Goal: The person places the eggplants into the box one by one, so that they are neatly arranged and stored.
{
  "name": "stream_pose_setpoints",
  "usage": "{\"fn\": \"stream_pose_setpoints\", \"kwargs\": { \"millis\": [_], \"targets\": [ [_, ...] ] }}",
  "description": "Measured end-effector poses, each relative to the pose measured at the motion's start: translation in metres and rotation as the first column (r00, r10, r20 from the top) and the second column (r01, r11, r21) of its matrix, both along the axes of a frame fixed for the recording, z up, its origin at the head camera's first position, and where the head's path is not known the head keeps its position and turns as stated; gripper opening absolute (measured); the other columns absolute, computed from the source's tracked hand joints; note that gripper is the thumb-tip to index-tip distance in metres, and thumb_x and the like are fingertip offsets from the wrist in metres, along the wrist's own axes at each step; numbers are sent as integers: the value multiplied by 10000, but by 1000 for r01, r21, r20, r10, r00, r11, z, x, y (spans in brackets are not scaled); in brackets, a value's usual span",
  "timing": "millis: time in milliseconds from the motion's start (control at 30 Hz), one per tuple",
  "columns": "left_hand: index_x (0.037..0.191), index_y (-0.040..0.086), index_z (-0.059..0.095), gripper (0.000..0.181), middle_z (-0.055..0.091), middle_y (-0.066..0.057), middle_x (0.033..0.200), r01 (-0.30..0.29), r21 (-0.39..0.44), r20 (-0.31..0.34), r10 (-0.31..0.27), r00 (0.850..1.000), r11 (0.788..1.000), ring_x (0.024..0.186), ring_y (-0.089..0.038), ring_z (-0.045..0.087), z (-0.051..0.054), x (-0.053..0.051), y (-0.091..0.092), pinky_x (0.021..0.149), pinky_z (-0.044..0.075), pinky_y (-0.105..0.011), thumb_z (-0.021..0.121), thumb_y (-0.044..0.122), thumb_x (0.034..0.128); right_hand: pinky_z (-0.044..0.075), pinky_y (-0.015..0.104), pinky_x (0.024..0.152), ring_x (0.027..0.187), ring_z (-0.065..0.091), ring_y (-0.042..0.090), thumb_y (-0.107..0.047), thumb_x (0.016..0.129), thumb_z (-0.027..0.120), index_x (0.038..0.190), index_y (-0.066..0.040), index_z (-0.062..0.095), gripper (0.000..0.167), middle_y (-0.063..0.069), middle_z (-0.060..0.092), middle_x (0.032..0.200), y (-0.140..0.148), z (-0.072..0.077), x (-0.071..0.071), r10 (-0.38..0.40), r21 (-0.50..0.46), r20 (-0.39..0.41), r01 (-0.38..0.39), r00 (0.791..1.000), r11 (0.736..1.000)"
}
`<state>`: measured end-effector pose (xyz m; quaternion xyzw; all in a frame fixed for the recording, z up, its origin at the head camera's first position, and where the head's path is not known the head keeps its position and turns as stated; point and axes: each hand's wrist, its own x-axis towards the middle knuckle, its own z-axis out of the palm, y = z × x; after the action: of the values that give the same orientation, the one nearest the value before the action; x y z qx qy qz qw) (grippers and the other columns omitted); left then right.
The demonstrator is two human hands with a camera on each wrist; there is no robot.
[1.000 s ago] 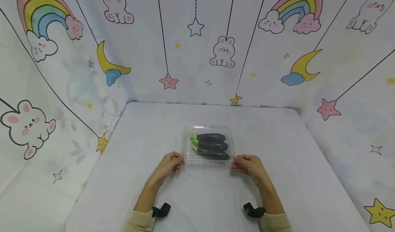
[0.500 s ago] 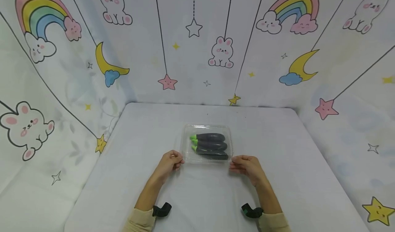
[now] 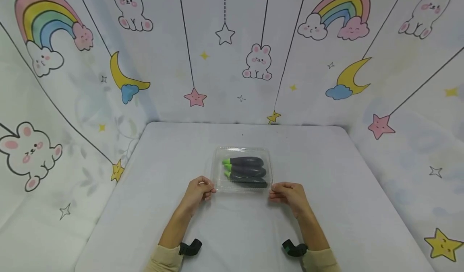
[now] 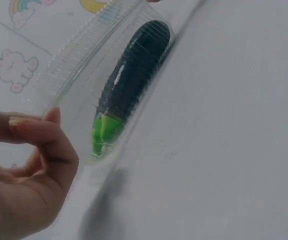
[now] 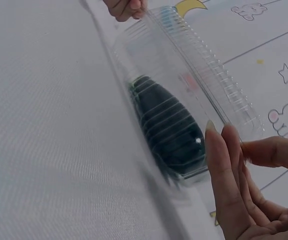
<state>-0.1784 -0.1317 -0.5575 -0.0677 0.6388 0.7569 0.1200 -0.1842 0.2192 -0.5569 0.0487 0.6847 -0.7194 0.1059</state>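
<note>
A clear plastic clamshell container (image 3: pixel 221 175), its lid lying over the top, sits on the white table and holds three dark eggplants (image 3: pixel 248 172) side by side, green stem ends to the left. My left hand (image 3: pixel 196 193) pinches the near left corner of its rim between thumb and fingers. At the near right corner, my right hand (image 3: pixel 291 195) pinches the rim likewise. Through the clear wall, the left wrist view shows the nearest eggplant (image 4: pixel 134 70). In the right wrist view the container's ribbed wall (image 5: pixel 219 70) runs between both hands. Whether the lid is latched I cannot tell.
The white-covered table (image 3: pixel 246 231) extends around the container on all sides. Behind it and along both sides hangs a white cloth (image 3: pixel 174 62) printed with rainbows, rabbits, moons and stars. A black wrist mount (image 3: pixel 190 247) sits on each forearm.
The head view has shifted slightly. Both hands keep their pinch on the container's near corners, and the container and eggplants stay in place on the table.
</note>
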Motion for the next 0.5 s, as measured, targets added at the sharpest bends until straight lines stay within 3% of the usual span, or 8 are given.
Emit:
{"fn": "stream_pose_setpoints", "kwargs": {
  "millis": [300, 500],
  "targets": [
    [994, -15, 566, 52, 681, -84, 803, 26, -19, -18, -26, 999, 999, 616, -111, 499, -4, -2, -7, 587, 454, -251, 602, 19, 1011, 630, 437, 785, 805, 774, 273, -68, 955, 733, 1143, 236, 638, 370, 193, 764, 889, -1, 1, 0, 14, -27, 15, -14, 1000, 1000],
    [1084, -38, 584, 166, 701, -97, 858, 50, -65, -16, -51, 999, 997, 677, -136, 565, -2, -1, -11, 657, 498, -275, 626, 111, 1025, 624, 434, 817, 874, 775, 298, -122, 964, 755, 1162, 203, 654, 394, 242, 758, 983, 2, 6, -2, 76, 26, 4, -76, 997, 997]
  ]
}}
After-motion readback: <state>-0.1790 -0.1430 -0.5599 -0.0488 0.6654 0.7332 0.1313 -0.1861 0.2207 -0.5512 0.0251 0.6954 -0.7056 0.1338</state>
